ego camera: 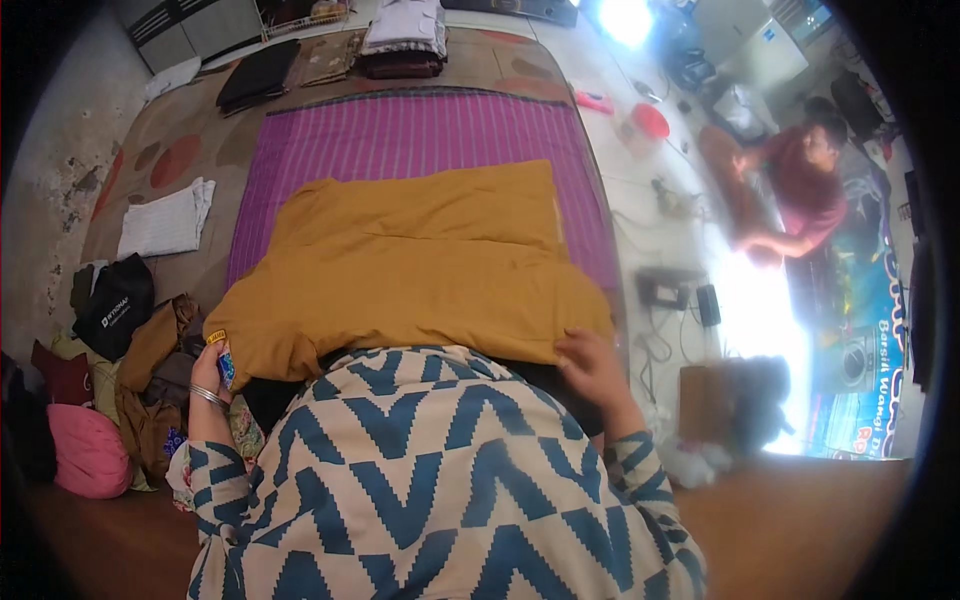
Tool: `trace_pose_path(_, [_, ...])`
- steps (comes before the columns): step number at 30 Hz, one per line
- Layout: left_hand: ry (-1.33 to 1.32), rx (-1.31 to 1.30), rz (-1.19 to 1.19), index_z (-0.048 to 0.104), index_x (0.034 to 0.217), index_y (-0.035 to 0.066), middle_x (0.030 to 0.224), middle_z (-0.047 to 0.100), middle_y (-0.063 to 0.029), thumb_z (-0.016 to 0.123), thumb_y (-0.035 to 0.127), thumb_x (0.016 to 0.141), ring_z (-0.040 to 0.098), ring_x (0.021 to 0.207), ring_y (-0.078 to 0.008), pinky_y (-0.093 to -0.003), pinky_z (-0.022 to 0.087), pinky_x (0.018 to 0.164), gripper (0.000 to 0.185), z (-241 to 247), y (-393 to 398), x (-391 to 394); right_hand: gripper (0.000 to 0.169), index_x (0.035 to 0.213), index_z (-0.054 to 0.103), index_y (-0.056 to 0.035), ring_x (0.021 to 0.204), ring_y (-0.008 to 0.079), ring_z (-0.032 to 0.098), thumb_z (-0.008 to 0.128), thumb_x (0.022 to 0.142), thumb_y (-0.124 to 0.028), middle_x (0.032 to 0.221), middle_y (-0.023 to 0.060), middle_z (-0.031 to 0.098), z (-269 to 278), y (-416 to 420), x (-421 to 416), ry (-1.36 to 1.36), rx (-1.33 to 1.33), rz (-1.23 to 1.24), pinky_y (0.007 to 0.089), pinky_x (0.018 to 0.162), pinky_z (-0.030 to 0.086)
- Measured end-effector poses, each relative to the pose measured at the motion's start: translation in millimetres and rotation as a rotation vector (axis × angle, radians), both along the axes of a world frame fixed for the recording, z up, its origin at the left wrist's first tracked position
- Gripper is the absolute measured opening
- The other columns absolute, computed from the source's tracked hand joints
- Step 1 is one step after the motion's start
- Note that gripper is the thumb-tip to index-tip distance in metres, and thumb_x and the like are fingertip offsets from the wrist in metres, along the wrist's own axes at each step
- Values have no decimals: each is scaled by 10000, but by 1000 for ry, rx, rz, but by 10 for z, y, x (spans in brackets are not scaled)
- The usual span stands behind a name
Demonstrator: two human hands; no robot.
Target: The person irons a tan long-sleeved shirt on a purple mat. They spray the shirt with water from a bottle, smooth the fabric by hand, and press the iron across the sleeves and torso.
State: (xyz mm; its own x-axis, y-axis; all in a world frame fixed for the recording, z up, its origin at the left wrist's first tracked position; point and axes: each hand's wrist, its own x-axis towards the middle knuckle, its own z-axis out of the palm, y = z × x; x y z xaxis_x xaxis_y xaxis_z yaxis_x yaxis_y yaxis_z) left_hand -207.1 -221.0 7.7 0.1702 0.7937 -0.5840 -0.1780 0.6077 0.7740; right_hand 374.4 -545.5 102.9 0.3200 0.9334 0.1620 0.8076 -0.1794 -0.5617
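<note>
A mustard-brown garment (435, 277) lies spread before me, partly over a purple striped cloth (405, 135). My left hand (211, 369), with a metal bracelet at the wrist, grips the garment's left end, by a sleeve bearing coloured patches. At the garment's lower right edge is my right hand (589, 364), its fingers bent at the fabric; whether they pinch it I cannot tell. The garment's near edge lies against my lap, over black cloth.
Folded dark cloth (259, 75), a stack of folded clothes (403, 37) and a folded white cloth (166, 219) lie on the patterned mat (210, 161). Crumpled clothes (150, 390) and a black bag (116, 307) are at left. A person (802, 180) sits at right, near cables and a cardboard box (705, 394).
</note>
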Motion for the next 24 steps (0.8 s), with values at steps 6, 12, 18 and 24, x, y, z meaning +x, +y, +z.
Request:
trace_pose_path(6, [335,-103,-33,537,1235,49,1145,621,-103,549,426,921,628,960,-226,-371,496,838,492,660,-385,548,347,967,689,-24,894,343,657,673,809,-333,948,188,682,-71,173,613,134,-367,-575,402,785,512])
trace_pose_path(12, [241,95,-259,542,1245,45,1194,591,-81,541,339,948,580,1051,-199,-372,438,916,418,383,-316,188,385,930,700,-39,846,338,665,680,784,-394,869,166,693,-440,45,963,8,-500,-655,416,761,518])
trace_pose_path(18, [150,389,-78,540,1242,22,1201,586,-67,517,244,969,561,1086,-180,-312,439,921,352,662,79,489,297,864,692,-33,772,344,656,635,840,-324,801,165,682,218,289,781,-271,-200,-647,403,703,509])
trace_pose_path(24, [92,605,55,521,1253,6,1162,602,-69,489,219,988,581,1036,-169,-292,444,910,341,794,462,814,332,910,623,27,762,153,571,559,936,-298,832,98,633,159,196,1259,191,176,-729,319,694,468])
